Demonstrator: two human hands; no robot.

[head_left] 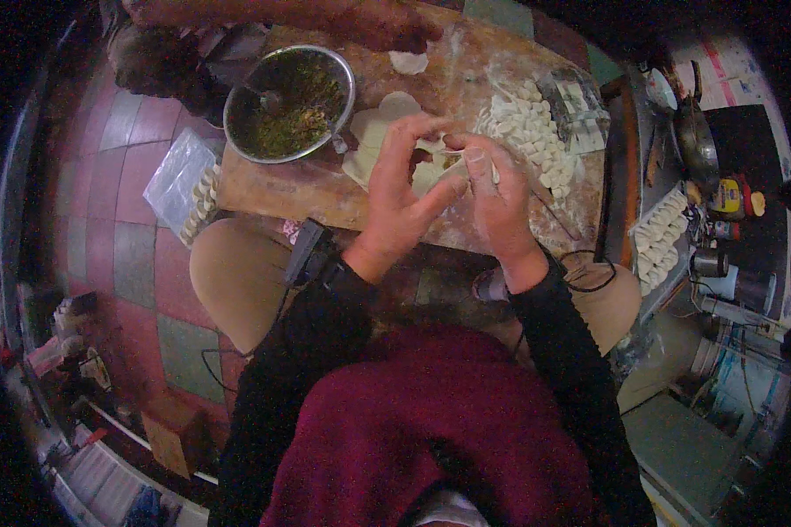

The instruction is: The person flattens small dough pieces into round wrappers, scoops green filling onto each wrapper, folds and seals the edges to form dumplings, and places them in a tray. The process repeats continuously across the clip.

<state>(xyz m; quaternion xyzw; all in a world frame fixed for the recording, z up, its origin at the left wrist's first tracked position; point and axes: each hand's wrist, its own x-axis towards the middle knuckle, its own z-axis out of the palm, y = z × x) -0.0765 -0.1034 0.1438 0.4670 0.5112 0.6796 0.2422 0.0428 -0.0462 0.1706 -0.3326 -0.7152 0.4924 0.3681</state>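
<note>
Over the near part of the floury wooden board (299, 198), a folded dumpling wrapper (453, 167) with a bit of greenish filling showing sits between my two hands. My right hand (506, 200) pinches it between thumb and bent fingers. From the other side my left hand (394, 195) curves round, thumb and fingertips meeting the wrapper's edges; the fingers partly hide it. Flat round wrappers (369, 139) lie overlapping on the board beneath my left hand. Beyond them on the left stands a metal bowl (351, 83) of chopped green filling, with a spoon (266, 98) in it.
Another person's arm (325, 12) reaches over the far board near a small dough round (409, 62). Many floured dough pieces (527, 123) lie at the right, by a thin stick (554, 211). Finished dumplings stand on a right-hand tray (661, 230) and at the left edge (200, 204).
</note>
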